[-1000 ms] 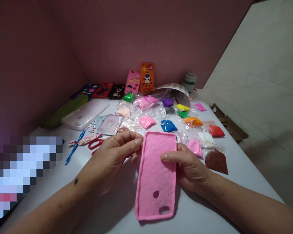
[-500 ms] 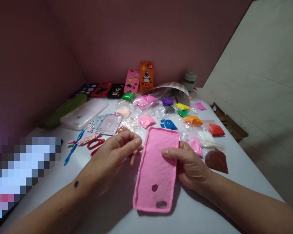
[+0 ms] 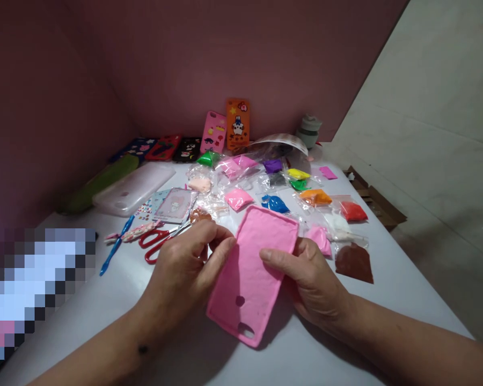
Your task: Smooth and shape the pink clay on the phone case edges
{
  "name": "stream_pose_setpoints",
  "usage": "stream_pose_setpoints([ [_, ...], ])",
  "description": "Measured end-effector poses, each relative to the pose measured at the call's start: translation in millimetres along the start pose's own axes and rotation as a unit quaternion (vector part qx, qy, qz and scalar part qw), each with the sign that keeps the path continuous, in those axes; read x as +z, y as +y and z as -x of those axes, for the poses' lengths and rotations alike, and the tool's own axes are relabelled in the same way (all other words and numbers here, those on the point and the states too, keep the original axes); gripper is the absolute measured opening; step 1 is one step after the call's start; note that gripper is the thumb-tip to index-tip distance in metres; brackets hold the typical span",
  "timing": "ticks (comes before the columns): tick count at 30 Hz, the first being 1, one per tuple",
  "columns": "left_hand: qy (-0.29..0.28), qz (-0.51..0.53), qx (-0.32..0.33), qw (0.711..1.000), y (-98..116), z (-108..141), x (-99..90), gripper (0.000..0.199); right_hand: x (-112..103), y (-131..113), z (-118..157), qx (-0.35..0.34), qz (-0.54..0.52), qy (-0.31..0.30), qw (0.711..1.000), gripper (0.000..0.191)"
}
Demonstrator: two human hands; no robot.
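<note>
Turning the pink clay-coated phone case [image 3: 251, 271] between both hands, you now hold it tilted, its top corner swung toward the right and its lower end, with the round hole and the oblong cut-out, angled down toward you; half a second ago it lay nearly straight along your line of sight. Your left hand [image 3: 185, 273] has closed in on the case's left edge, fingers [image 3: 217, 252] bent and pinching the rim, where a second ago they only hovered beside it. Your right hand [image 3: 309, 281] grips the right edge, thumb lying across the pink face and the other fingers curled underneath. The case sits just above the white counter [image 3: 386, 289], in front of you, so judging by the twist you are working round its rim rather than setting it down. Behind it lie small clear bags of coloured clay [image 3: 316, 197], a brown bag [image 3: 354, 261] near your right hand, and red-handled scissors [image 3: 156, 242] with a blue plastic modelling tool [image 3: 115, 246] to the left. Decorated phone cases [image 3: 237, 124] lean against the back wall.
</note>
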State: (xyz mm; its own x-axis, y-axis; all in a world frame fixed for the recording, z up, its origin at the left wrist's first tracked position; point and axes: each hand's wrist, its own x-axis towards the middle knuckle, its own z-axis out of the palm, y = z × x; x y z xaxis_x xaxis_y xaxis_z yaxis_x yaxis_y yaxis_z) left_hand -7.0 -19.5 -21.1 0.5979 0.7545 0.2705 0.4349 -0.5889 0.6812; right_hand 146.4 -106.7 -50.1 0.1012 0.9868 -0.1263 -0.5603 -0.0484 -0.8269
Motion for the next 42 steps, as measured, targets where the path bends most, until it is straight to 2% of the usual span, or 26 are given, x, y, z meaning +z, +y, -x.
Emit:
stream_pose_setpoints([
  [10, 0.03, -0.087, 0.057, 0.994, 2, 3, 1.1, 0.018, 3, 0, 6, 0.003, -0.004, -0.021, 1.0, 0.009],
  [17, 0.066, -0.134, 0.096, 0.984, 3, 3, -1.7, 0.017, 2, 3, 5, -0.003, 0.006, -0.012, 1.0, 0.009],
  [20, 0.068, -0.12, 0.077, 0.987, 4, 3, -5.6, 0.018, 1, 3, 3, -0.011, 0.001, -0.014, 1.0, 0.008],
  [23, 0.041, -0.08, 0.032, 0.995, 5, 2, -8.7, 0.021, -1, 3, 1, -0.011, -0.003, -0.009, 1.0, 0.009],
  [26, 0.029, -0.056, 0.018, 0.998, 6, 2, -9.2, 0.02, -1, 4, 1, -0.009, -0.007, -0.013, 1.0, 0.012],
  [29, 0.042, -0.074, 0.046, 0.995, 6, 3, -7.0, 0.017, -2, 4, 1, -0.014, 0.009, -0.007, 1.0, 0.015],
  [33, 0.062, -0.124, 0.118, 0.983, 5, 2, -2.5, 0.014, -2, 4, 1, -0.013, 0.031, 0.008, 0.999, 0.016],
  [37, 0.087, -0.146, 0.155, 0.973, 1, 4, 0.2, 0.011, 0, 3, 1, -0.018, 0.015, -0.015, 1.0, 0.012],
  [40, 0.082, -0.131, 0.138, 0.978, 1, 5, -1.5, 0.009, 0, 3, 1, -0.017, 0.011, -0.013, 1.0, 0.013],
  [42, 0.064, -0.098, 0.089, 0.989, 3, 5, -4.4, 0.011, -1, 3, 1, -0.012, 0.008, -0.005, 1.0, 0.014],
])
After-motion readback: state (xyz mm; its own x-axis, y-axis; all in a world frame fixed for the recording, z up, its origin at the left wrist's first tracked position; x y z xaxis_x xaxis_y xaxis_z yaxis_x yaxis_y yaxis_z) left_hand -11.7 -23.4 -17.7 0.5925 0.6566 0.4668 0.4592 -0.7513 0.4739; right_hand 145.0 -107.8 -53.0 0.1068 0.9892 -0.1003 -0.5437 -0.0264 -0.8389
